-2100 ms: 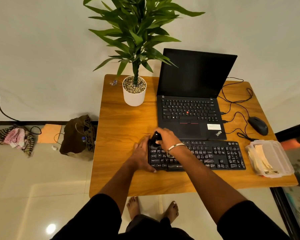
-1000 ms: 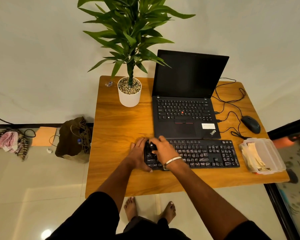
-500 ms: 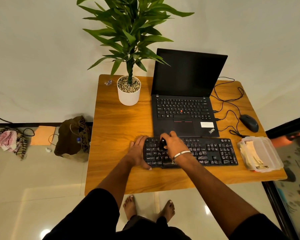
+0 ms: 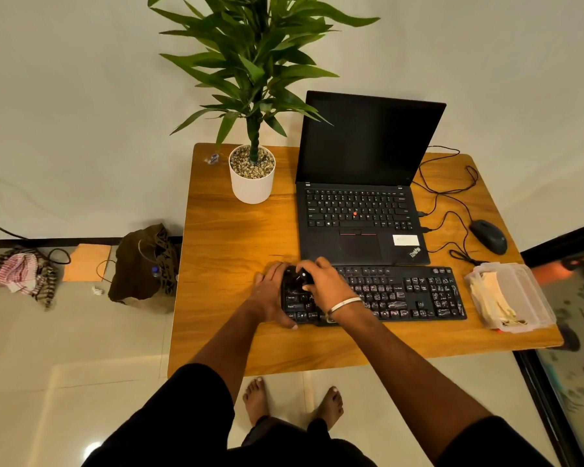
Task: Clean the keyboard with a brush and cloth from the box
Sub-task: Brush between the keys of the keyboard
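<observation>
1. Keyboard: black, laid along the near part of the table, just in front of the laptop. Its left end is covered by both hands.
2. Right hand: fingers curled round a small black brush, held down on the top-left keys. Half a second earlier the brush was further right along the upper rows; it has been drawn back to the left corner.
3. Left hand: laid flat with fingers spread against the keyboard's left edge, unchanged in place, bracing it.
4. Box: clear plastic, at the keyboard's right end, with a pale cloth lying inside, untouched.
5. Judgement: brushing is under way in short strokes over the left end; the remaining keys and the cloth wipe appear outstanding.
</observation>
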